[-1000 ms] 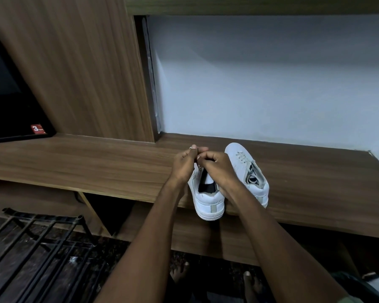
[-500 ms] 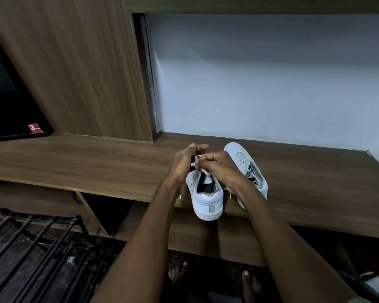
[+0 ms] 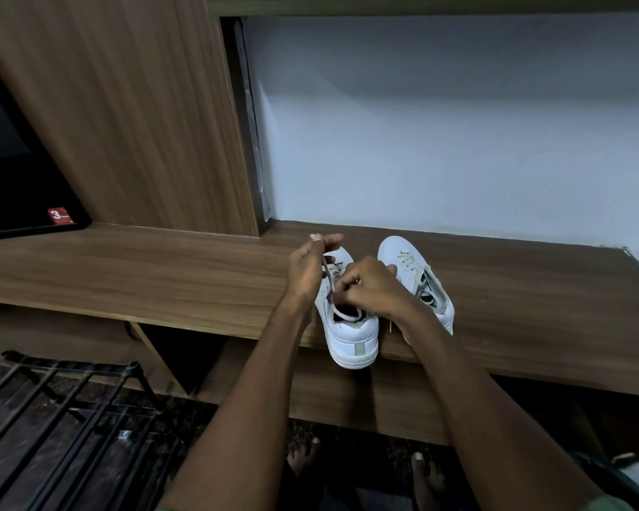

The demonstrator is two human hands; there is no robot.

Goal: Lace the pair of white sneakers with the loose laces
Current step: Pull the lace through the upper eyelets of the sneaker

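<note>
Dim wooden alcove with a pale back wall (image 3: 439, 123), and sitting on the long wooden shelf (image 3: 144, 274) near its front edge, roughly mid-length: both white sneakers. Nearer sneaker (image 3: 351, 326) lying toe-to-wall, heel hanging a bit over the front edge, so long axis running straight front-to-back. Second sneaker (image 3: 414, 278) just beside it toward the shelf's right end, toe also pointing at the wall, looking already laced across the top eyelets.

Working the nearer one right now. Left hand (image 3: 307, 274) pinching the lace (image 3: 328, 276) between thumb and fingertip, up above the toe end and pulling it taut toward the wall side, other fingers loosely curled. Right hand (image 3: 375, 289) sitting curled right over the tongue area, fingers bunched tight around where the lace enters the shoe; can't tell whether pinching the other lace end or just bracing the eyelet row, too dark and hidden by knuckles.

Key bit for the coming move, as a guess: lace running slantwise down from the left fingertips to the eyelets under the right hand, so next eyelet lying toward the heel, closer to the right hand. Probably calling for feeding the tip back down across the tongue. Looking like one shoe mostly done, this one partway.

Also hanging around: black screen (image 3: 12, 171) at the shelf's left end, black metal rack (image 3: 63, 411) on the floor below.
</note>
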